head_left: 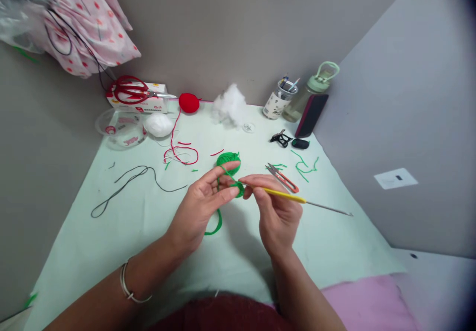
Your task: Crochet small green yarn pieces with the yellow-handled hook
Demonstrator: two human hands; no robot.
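My left hand [201,197] pinches a small green crochet piece [240,189] between thumb and fingers, with green yarn running over its raised index finger. In my right hand [278,212] is a crochet hook [284,194] with a yellow handle, held like a pen. The hook's near tip meets the green piece; its other metal end points right. Just behind my left fingers lies a green yarn ball [228,162]. A loop of green yarn [214,227] hangs below my left hand. Orange thread snips [284,178] lie beyond my right hand.
At the back stand a red yarn ball [189,102], white stuffing [230,105], a pen jar [277,101] and a green-lidded bottle [310,90]. Red-handled scissors [130,91] rest on a box at left, near a clear plastic tub [121,130]. A dark cord [128,187] lies left.
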